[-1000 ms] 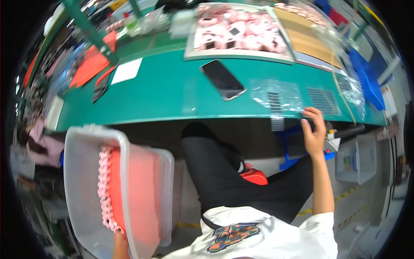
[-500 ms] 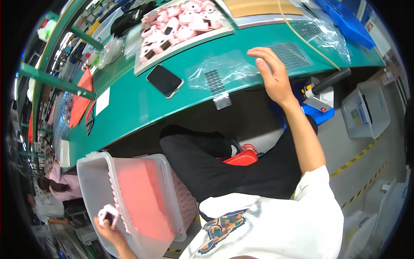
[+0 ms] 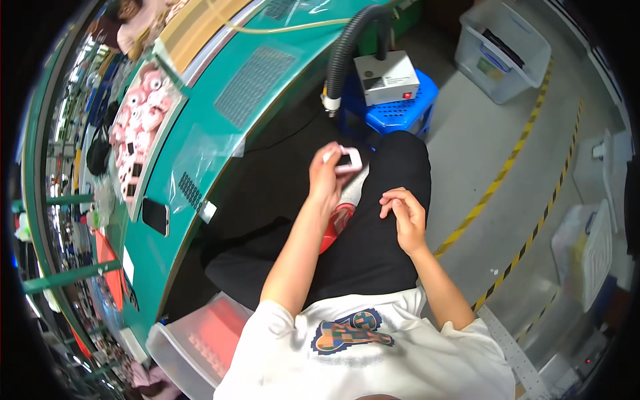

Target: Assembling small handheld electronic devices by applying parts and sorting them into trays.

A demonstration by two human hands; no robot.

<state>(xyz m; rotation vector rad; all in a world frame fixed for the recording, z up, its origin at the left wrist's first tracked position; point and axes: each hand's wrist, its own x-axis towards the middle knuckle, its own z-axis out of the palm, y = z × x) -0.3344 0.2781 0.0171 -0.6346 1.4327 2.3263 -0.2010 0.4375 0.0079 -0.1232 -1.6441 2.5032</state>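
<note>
My left hand is closed around a small pink toy camera with a dark screen, held above my lap beside the knee. The fingers cover part of its left side. My right hand hovers over my right thigh, loosely bent, fingers apart, with nothing visible in it. At the left, a tray on the green bench is heaped with similar pink toy cameras. Ahead of my left hand, a black hose with a metal nozzle hangs from a white box-shaped machine.
The machine stands on a blue stool. A phone, a sheet of small dark stickers and a clear grid sheet lie on the bench. Clear plastic bins stand at lower left and far right. Yellow-black tape marks the floor.
My view has turned to the right. The left hand has brought the pink toy camera from the lower-left bin to above my lap. My right hand has drawn back from over the bench.
</note>
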